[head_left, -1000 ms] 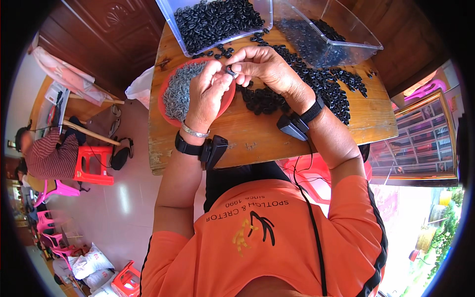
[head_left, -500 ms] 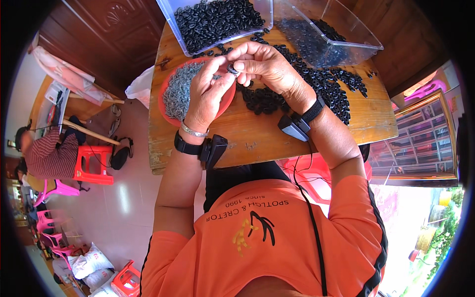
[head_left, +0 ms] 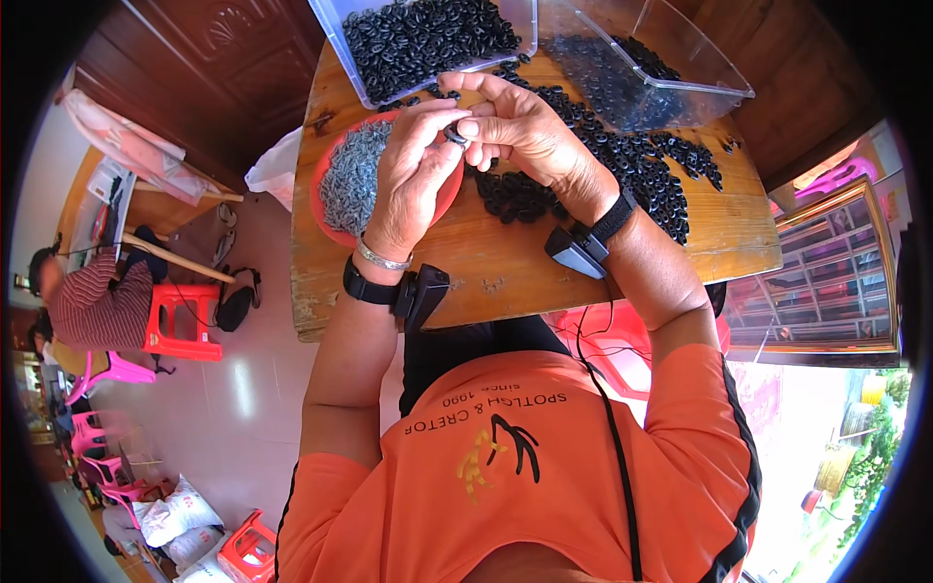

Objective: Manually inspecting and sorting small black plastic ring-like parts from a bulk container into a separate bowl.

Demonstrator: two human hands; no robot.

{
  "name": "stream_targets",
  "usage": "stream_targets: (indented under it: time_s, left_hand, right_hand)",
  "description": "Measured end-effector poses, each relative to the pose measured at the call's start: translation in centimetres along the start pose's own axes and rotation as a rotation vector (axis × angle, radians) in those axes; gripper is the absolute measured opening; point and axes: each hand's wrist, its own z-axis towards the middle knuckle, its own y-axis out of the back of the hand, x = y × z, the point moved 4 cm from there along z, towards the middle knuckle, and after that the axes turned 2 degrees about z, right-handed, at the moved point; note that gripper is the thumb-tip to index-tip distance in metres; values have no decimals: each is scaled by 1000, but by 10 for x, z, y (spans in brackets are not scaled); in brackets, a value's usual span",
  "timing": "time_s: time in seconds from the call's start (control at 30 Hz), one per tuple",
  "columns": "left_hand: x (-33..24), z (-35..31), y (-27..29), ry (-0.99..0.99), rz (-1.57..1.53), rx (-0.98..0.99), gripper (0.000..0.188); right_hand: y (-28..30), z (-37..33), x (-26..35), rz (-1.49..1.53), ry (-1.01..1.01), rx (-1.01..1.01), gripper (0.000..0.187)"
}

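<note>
Between my two hands, above the wooden table (head_left: pixel 486 289), is a small black ring-like piece (head_left: pixel 454 134). The thumb and fingers of my left hand (head_left: pixel 413 165) pinch it from the left. My right hand (head_left: pixel 530 131) meets it from the other side, thumb against it, with the index finger raised away. Below my left hand stands a red bowl (head_left: pixel 449 199) full of small grey metal-looking pieces (head_left: pixel 352 185). Black pieces (head_left: pixel 637 175) of the same sort lie spread around and under my right hand.
At the far side stand a clear bin (head_left: pixel 530 29) heaped with black pieces (head_left: pixel 428 44) and a tilted clear bin (head_left: pixel 734 94) holding some more. To the left a person in a striped top (head_left: pixel 102 306) sits near a red stool (head_left: pixel 185 325). White sacks (head_left: pixel 180 515) lie lower left.
My right index finger has lifted and straightened away from the piece. My left fingers have shifted slightly around it; both forearms stay about where they were.
</note>
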Motion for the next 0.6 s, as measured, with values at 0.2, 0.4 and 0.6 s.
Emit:
stream_targets:
  time_s: [0.2,0.4,0.6]
  left_hand:
    - [11,1,2,-84,43,36,23]
    - [5,-2,-2,48,-134,68,23]
    - [7,-3,-2,-46,-140,-2,25]
  right_hand:
    - [2,3,-6,151,-6,61,53]
    - [2,4,-10,234,18,94,47]
    - [-6,4,-14,296,16,97,44]
